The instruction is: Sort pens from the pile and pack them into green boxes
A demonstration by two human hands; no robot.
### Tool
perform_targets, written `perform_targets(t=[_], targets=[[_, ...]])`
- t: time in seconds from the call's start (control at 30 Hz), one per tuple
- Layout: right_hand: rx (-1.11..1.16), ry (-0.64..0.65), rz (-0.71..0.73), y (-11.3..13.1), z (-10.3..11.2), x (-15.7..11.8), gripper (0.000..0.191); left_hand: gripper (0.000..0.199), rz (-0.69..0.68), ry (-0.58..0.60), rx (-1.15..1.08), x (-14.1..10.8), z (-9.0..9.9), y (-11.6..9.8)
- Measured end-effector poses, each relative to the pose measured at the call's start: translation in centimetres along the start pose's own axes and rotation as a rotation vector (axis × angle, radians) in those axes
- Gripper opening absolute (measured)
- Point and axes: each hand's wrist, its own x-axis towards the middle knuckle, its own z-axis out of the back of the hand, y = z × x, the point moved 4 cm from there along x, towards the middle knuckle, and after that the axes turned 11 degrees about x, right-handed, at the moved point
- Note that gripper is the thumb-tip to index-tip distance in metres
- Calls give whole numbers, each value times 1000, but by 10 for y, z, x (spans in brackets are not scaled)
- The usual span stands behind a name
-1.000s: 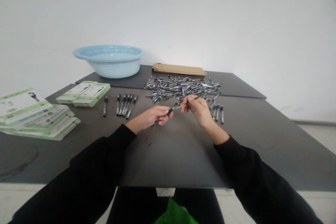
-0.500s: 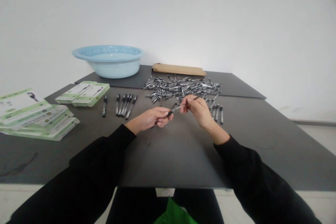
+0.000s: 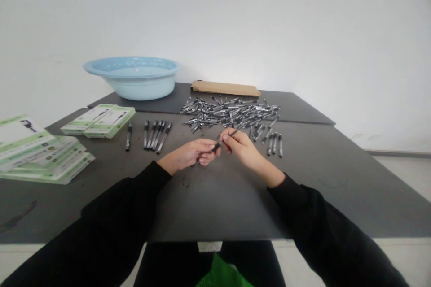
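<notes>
Over matte table point(image 3: 215, 208): left hand point(image 3: 189, 154) pinches pen point(image 3: 216, 147), right hand point(image 3: 244, 149) thin dark stick point(image 3: 238, 130); glossy pens point(image 3: 240, 112) heaped beyond.

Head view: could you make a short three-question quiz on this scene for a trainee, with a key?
1. True or false: the light-blue basin stands to the left of the brown cardboard.
2. What does the left hand hold? A) a green-and-white box; B) a slender dark pen piece; C) the basin's rim.
3. Fill in: the loose pen pile lies ____ the right hand and the brown cardboard.

Key: 1 true; 2 B; 3 between.
</notes>
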Motion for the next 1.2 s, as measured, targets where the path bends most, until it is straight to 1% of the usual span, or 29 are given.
perform_targets(t=[0.2, 0.3, 0.43, 0.6, 0.73, 0.87, 0.97, 1.1, 1.2], targets=[[40, 23, -55, -2, -4, -1, 28, 18, -29, -7, -34, -1, 0, -2], [44, 44, -53, -2, -5, -2, 31, 16, -55, -27, -66, 0, 3, -3], [48, 34, -67, -5, -6, -3, 31, 14, -64, -38, -100, -1, 7, -4], [38, 47, -79, -8, -9, -4, 28, 14, -76, -60, -117, -3, 8, -7], [-26, 55, -64, -10, -10, -4, 21, 15, -90, -71, -100, -5, 11, -12], [-109, 45, -71, -13, -11, -5, 15, 16, -135, -133, -111, -12, 25, -22], [-201, 45, -68, -14, -12, -7, 11, 17, -198, -217, -160, -23, 44, -36], [-291, 65, -75, -15, -17, -9, 12, 15, -301, -353, -248, -42, 68, -53], [-323, 88, -82, -13, -20, -10, 11, 15, -330, -404, -274, -48, 78, -57]])
